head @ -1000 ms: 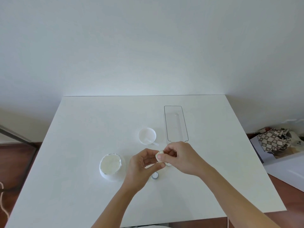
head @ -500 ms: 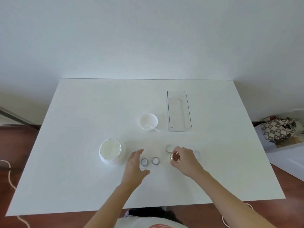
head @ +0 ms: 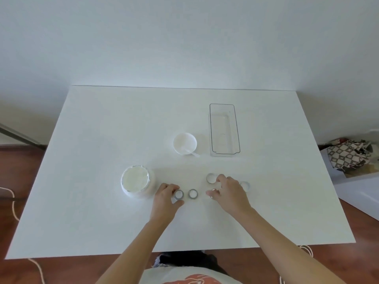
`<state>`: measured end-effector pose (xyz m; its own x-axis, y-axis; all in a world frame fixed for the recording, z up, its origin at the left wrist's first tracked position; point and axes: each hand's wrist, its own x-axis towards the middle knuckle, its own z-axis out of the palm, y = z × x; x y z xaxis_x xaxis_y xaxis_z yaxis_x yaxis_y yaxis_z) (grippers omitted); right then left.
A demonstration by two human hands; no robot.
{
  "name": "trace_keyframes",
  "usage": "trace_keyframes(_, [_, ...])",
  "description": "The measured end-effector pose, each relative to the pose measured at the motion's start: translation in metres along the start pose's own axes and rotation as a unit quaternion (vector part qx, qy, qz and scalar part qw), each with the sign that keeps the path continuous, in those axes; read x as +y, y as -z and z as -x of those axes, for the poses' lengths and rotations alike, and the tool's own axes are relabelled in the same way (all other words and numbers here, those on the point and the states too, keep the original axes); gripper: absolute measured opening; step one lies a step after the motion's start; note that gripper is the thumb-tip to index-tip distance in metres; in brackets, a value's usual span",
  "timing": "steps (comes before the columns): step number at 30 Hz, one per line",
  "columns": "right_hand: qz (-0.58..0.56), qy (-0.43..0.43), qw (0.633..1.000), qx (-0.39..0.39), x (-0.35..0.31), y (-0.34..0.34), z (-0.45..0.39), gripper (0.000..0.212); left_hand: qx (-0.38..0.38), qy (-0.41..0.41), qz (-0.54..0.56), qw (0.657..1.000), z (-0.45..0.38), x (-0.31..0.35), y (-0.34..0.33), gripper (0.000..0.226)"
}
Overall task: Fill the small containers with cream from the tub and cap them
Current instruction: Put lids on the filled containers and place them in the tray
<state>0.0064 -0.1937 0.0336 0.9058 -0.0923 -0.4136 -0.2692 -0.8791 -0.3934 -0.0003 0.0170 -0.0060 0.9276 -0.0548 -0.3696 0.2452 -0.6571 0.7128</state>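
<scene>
The open cream tub stands at the left of the white table. Two small open containers sit in a row in front of me. My left hand grips the left container between thumb and fingers. The second container stands free beside it. My right hand curls over a third small container, which is mostly hidden under the fingers. One round cap lies by my right index finger. Another cap lies to the right of that hand.
The tub's lid lies upturned behind the containers with a small white spatula in it. A clear rectangular tray stands at the back right. A patterned bag lies on the floor past the table's right edge.
Both hands came apart from in front of me and went down to the table. My left hand took hold of the left container. My right hand set its small container down.
</scene>
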Motion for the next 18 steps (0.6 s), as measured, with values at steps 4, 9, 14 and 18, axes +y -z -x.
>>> trace_keyframes(4, [0.024,-0.003,0.999,0.038,-0.010,0.002,-0.020,0.041,0.005,-0.011,-0.002,1.000,0.000,-0.002,-0.001,0.040])
trace_keyframes(9, [0.052,-0.007,0.999,-0.011,-0.022,-0.004,-0.037,0.041,0.015,-0.016,0.015,1.000,0.004,0.002,0.003,0.038])
trace_keyframes(14, [0.024,0.019,0.999,-0.012,-0.017,-0.005,-0.040,0.022,0.031,0.015,0.133,0.990,0.012,0.012,0.013,0.036])
trace_keyframes(18, [-0.203,-0.027,0.979,0.000,-0.016,0.011,-0.025,0.016,0.008,0.047,0.252,0.966,0.018,0.024,0.023,0.033])
